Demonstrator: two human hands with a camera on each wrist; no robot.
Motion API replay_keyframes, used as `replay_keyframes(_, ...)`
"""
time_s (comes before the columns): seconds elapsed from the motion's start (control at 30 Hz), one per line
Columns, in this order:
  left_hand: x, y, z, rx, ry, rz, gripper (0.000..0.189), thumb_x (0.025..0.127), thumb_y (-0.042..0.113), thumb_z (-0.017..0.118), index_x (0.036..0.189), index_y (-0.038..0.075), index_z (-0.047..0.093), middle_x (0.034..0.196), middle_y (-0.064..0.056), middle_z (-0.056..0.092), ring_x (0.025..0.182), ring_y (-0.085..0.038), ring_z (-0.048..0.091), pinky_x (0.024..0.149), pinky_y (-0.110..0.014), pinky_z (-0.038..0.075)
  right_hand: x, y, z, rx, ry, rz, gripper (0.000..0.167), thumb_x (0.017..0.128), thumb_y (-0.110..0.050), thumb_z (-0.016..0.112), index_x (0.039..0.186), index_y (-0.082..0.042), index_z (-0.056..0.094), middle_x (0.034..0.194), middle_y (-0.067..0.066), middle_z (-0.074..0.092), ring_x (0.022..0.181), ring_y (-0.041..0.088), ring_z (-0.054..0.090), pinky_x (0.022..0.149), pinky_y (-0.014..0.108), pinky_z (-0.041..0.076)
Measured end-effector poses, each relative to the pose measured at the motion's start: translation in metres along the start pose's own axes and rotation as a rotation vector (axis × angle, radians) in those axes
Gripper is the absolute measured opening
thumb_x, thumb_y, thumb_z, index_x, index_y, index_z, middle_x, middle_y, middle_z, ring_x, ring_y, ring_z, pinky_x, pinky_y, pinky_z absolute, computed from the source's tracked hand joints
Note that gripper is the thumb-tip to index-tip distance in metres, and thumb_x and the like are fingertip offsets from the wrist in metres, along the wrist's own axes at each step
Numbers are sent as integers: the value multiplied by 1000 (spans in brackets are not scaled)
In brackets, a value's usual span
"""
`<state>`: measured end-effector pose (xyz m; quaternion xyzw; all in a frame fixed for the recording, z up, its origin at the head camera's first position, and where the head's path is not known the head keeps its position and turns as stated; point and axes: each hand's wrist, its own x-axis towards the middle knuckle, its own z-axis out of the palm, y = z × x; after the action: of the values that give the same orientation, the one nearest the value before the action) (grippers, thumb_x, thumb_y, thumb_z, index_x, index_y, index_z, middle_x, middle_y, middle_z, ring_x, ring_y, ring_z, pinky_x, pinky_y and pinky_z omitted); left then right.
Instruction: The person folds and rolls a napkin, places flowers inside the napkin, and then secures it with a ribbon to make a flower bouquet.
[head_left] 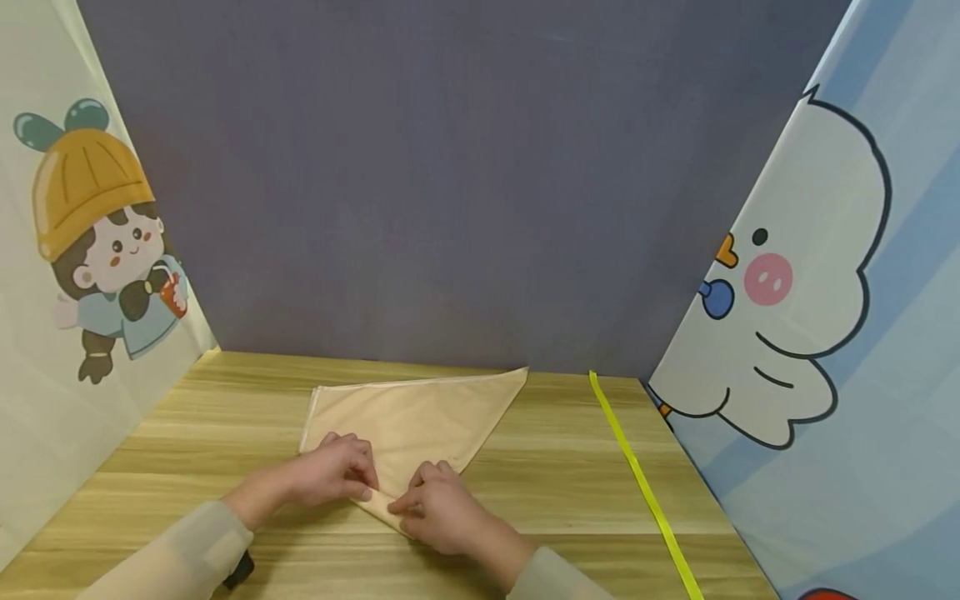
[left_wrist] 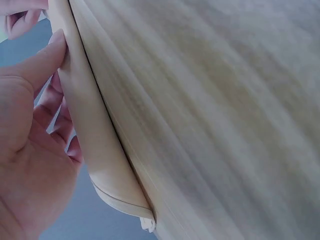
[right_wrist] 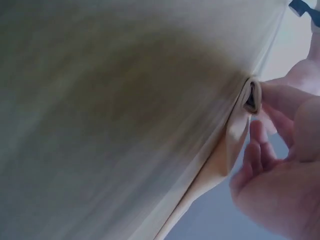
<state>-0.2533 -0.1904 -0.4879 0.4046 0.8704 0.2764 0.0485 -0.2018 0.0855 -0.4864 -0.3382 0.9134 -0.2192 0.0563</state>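
Observation:
A peach-beige cloth (head_left: 423, 417) lies flat on the wooden table, with one corner pointing to the far right. Along its near side the fabric is turned over into a narrow roll (head_left: 384, 509). The left hand (head_left: 333, 471) holds the left part of this roll between thumb and fingers. In the left wrist view the rolled edge (left_wrist: 92, 120) runs past the thumb, and its end hangs loose below. Close by, the right hand (head_left: 444, 510) pinches the roll near its right end. The right wrist view shows the coiled end (right_wrist: 254, 95) of the roll at the right fingertips.
A yellow strip (head_left: 637, 475) runs lengthwise on the right of the wooden table (head_left: 555, 500). By the left sleeve a small black object (head_left: 240, 571) shows partly. A dark grey panel (head_left: 450, 183) stands behind, with cartoon-printed panels on both sides.

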Motion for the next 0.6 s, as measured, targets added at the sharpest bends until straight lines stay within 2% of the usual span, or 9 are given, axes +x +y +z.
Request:
replay_keyframes(0.2, -1, 2, 0, -76, -14, 6, 11, 93, 25, 85, 95, 28, 75, 92, 16, 66, 91, 1, 59, 90, -37, 26, 2, 9, 0, 133, -60, -8, 37, 98, -20, 83, 132, -34, 80, 96, -17, 61, 86, -3, 43, 79, 15, 39)
replay_keyframes(0.3, -1, 1, 0, -78, -17, 5, 12, 93, 22, 85, 93, 30, 77, 93, 17, 67, 95, 3, 60, 93, -39, 25, 6, 12, -1, 228, -101, -12, 42, 98, -15, 83, 135, -32, 78, 95, -15, 62, 84, -3, 45, 78, 14, 41)
replay_keyframes(0.4, -2, 0, 0, -65, -12, 15, 9, 95, 21, 85, 93, 29, 80, 94, 19, 68, 96, 3, 60, 93, -40, 25, 8, 14, -1, 323, -125, 28, 40, 96, -14, 84, 132, -30, 81, 96, -11, 62, 85, -1, 47, 78, 17, 44)
replay_keyframes(0.47, -3, -1, -1, -60, -10, 27, 6, 96, 21, 84, 94, 26, 81, 95, 19, 69, 97, 3, 61, 93, -39, 25, 9, 12, -2, 305, -122, 53, 38, 95, -19, 86, 130, -34, 82, 99, -11, 61, 89, 1, 46, 82, 20, 43)
replay_keyframes(0.6, -5, -1, -2, -55, -10, 41, 7, 97, 21, 84, 94, 28, 82, 96, 19, 70, 97, 2, 63, 93, -38, 25, 8, 11, -4, 56, -103, 7, 37, 96, -36, 85, 131, -47, 79, 113, -18, 57, 102, 0, 41, 95, 27, 38)
